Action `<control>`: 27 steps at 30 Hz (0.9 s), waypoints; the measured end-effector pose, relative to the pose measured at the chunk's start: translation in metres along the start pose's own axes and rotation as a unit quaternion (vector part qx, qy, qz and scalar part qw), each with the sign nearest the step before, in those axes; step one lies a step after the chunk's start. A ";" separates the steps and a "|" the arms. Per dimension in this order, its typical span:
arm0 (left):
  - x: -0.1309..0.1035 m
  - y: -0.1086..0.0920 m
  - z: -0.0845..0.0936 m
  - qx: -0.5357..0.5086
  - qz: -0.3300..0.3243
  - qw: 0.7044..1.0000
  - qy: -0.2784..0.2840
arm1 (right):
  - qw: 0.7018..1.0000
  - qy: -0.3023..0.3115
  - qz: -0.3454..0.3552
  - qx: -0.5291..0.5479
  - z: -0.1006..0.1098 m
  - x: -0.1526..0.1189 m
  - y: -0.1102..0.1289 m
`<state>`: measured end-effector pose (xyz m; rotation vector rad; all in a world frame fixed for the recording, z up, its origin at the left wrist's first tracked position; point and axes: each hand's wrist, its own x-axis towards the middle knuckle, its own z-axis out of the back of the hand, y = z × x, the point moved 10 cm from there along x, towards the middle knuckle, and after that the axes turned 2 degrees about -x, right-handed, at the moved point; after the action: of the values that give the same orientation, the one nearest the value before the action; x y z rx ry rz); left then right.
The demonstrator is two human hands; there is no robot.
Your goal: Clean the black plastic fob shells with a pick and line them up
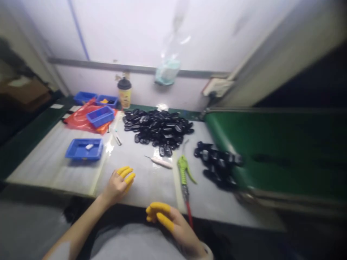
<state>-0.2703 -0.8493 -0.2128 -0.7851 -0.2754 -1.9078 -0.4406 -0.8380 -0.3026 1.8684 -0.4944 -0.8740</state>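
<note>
The work seems to be at a pause, with nothing picked up, so any next move would call for a forward reach over the counter (143, 187). On the left, a blue tray (78, 156) holds a small white piece (89, 146). To its right, the left hand (119, 185) is near the front edge, yellow-tipped fingers loosely curled, nothing visible in its grip. Ahead and rightward lies a pale screwdriver (162, 163), untouched, with a pile of black pieces (159, 126) beyond it. The right hand (177, 225) is nearer the body, thumb and fingers parted, its grip half open and apparently unoccupied. Ahead of it and slightly right lies a green air gun (183, 169), well short of a second black heap (217, 162) beside the green belt (271, 137).
</note>
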 end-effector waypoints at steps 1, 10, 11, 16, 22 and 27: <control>0.012 -0.006 -0.015 -0.009 -0.035 0.999 0.024 | 0.999 -0.046 0.010 -0.010 0.019 -0.006 0.005; 0.078 -0.075 -0.078 -0.133 -0.234 0.961 0.066 | 0.719 -0.416 0.109 -0.546 0.187 -0.076 0.111; 0.083 -0.078 -0.077 -0.149 -0.224 0.962 0.054 | 0.664 -0.434 0.112 -0.598 0.198 -0.081 0.125; 0.088 -0.091 -0.074 -0.204 -0.169 0.964 0.030 | 0.537 -0.484 0.019 -0.691 0.257 -0.078 0.177; 0.061 -0.071 -0.079 -0.200 -0.120 0.972 0.038 | 0.552 -0.433 -0.033 -0.712 0.282 -0.037 0.204; 0.045 -0.044 -0.080 -0.191 -0.063 0.979 0.043 | 0.531 -0.451 -0.070 -0.714 0.284 -0.022 0.184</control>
<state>-0.3533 -0.9019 -0.2390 -0.9511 0.1046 -2.1406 -0.6614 -1.0763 -0.2049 -0.1981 -0.0395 -1.6030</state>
